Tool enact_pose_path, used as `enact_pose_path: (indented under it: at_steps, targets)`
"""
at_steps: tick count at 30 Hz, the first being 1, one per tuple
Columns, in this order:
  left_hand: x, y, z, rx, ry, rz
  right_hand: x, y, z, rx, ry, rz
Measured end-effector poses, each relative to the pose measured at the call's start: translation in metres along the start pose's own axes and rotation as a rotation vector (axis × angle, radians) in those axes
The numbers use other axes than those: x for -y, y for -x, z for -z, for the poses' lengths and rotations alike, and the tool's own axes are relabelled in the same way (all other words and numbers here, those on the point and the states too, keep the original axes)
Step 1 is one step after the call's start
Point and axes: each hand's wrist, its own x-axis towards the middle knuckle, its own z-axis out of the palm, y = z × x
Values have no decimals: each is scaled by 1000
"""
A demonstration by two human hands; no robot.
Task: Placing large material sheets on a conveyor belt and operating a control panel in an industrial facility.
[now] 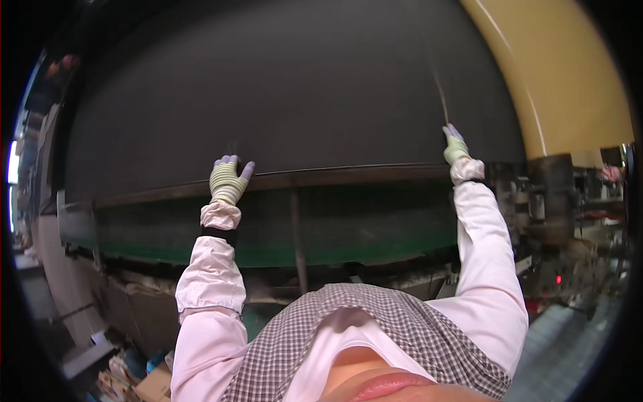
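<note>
A wide, dark, smooth surface [321, 87] spreads out ahead of me; I cannot tell whether it is a belt or a sheet. My left hand [228, 179], in a pale striped glove with lilac fingertips, lies at its near edge with fingers stretched and thumb apart. Farther right, my right hand [456, 145] in a similar glove rests on the dark surface near its right side, fingers extended forward. A thin pale line [440, 90] runs away from those fingertips; whether it is a strand, a crease or a reflection is unclear. No object shows in either hand.
A large yellow-tan curved panel [562, 80] rises at the right. Below the near edge are a green band [362, 249] and an upright bar [299, 241]. Machine parts with a red light [558, 279] stand at the right. A cardboard box [155, 385] sits at lower left.
</note>
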Motion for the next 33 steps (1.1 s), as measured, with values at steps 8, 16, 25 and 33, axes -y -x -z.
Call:
enact_pose_path:
  at_steps: [8,16,25,33]
  targets:
    - [-22,8,26,91,-7,-22,49,19,65,-76,-139,-395]
    - [-90,14,79,86,-16,-131,104,117,118,-656,8,137]
    - [-239,16,54,170,13,-333,134,258,106,-657,-188,118]
    - [-244,60,22,-153,261,-704,208,288,70,-581,-362,120]
